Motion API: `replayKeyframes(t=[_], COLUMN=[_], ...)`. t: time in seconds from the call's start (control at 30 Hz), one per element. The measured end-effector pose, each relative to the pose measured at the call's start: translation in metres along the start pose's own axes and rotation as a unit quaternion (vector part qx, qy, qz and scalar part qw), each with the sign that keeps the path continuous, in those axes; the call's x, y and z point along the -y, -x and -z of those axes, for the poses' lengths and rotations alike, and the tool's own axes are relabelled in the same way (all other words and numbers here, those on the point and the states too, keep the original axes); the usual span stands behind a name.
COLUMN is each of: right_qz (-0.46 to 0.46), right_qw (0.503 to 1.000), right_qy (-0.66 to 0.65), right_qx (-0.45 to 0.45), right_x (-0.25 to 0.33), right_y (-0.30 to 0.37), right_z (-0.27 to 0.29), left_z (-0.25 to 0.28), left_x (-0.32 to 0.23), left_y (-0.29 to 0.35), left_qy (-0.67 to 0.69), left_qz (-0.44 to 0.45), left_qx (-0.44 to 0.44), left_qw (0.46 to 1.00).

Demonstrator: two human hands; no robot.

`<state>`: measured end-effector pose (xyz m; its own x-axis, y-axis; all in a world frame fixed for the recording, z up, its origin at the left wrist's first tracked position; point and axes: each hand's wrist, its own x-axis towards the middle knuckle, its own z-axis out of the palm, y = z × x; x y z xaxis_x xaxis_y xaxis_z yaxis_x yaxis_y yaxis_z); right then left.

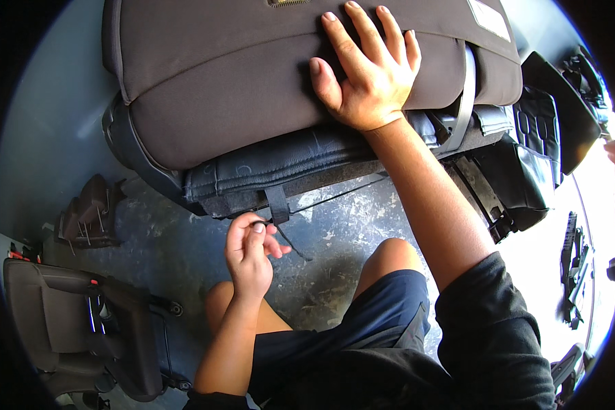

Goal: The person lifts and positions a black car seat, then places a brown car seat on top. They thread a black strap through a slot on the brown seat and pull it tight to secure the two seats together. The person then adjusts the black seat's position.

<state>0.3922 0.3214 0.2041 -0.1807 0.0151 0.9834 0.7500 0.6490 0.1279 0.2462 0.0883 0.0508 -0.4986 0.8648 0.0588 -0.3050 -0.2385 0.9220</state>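
A brown padded car seat (232, 102) fills the upper part of the head view. Flat on its cushion lies my right hand (374, 76), open with fingers spread. Below the cushion runs a black leather-like cover (253, 167) with stitched seams along the seat's lower edge. A short dark strap (277, 203) hangs down from that edge. Beside it, my left hand (248, 254) pinches a thin black cord (294, 246) between thumb and fingers. The cord's loose end dangles to the right, and another dark line stretches from the strap toward my right forearm.
Another dark car seat (55, 321) stands at the lower left, with a small brown seat part (87, 212) beyond it. More black seats (536, 143) are at the right. Black metal parts (572, 266) lie on the brightly lit floor. Scuffed grey floor (321, 280) shows between my knees.
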Motion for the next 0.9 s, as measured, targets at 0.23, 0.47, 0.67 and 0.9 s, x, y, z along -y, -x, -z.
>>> replayKeyframes(t=[0.23, 0.47, 0.67, 0.9], right_qz=[-0.001, 0.000, 0.002, 0.000], right_qw=[1.000, 1.000, 1.000, 0.998], right_qy=[-0.005, -0.012, -0.017, -0.047], right_qx=[-0.005, -0.005, -0.009, -0.045], right_x=[0.000, 0.000, -0.003, -0.006], right_y=[0.002, 0.000, 0.007, 0.010], right_z=[0.000, 0.002, -0.004, -0.017], left_z=[0.016, 0.017, 0.045, 0.104], left_x=[-0.038, -0.106, -0.143, -0.156], left_y=[-0.015, 0.014, 0.027, 0.042], left_qy=[-0.441, -0.579, -0.110, 0.094], left_qz=[-0.275, -0.139, 0.032, 0.019], left_qx=[0.223, 0.413, 0.465, 0.601], left_qw=[0.825, 0.689, 0.878, 0.793])
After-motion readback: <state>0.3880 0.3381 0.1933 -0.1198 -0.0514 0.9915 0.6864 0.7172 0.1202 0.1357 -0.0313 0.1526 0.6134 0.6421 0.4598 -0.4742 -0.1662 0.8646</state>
